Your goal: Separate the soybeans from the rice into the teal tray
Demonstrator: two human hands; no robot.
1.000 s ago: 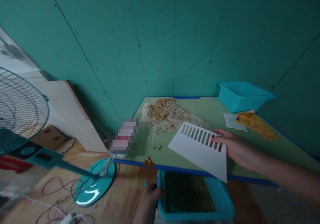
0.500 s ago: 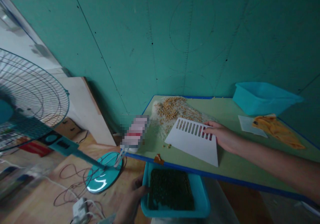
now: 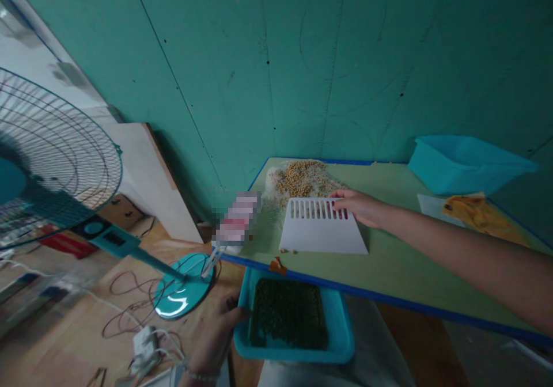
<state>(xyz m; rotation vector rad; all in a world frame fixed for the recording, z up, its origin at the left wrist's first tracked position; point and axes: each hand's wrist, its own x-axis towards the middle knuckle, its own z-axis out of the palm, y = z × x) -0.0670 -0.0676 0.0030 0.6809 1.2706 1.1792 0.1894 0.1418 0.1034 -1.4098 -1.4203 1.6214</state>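
Note:
My right hand [image 3: 356, 205] grips the slotted top edge of a white trapezoid scraper [image 3: 320, 236]. Its wide lower edge rests on the pale green tabletop [image 3: 415, 266], with a couple of loose beans [image 3: 283, 251] beside it. Behind the scraper, tan beans [image 3: 298, 178] are heaped among whitish, clear-looking material. Below the table's front edge, my left hand [image 3: 218, 321] is closed on the left side of a blue plastic tub [image 3: 298, 356]. Inside the tub lies a dark green mass [image 3: 288, 313] that I cannot identify.
A second blue tub [image 3: 458, 165] stands at the back right, near an orange cloth [image 3: 486, 217] on a white sheet. A pixelated pink and white object [image 3: 237, 220] sits at the left table corner. On the left are a fan [image 3: 103, 234], cables and a power strip [image 3: 144, 344].
My right hand has drawn the scraper left, turning its wide edge nearly parallel with the table's front. The left hand stays on the tub; the whole view has shifted slightly.

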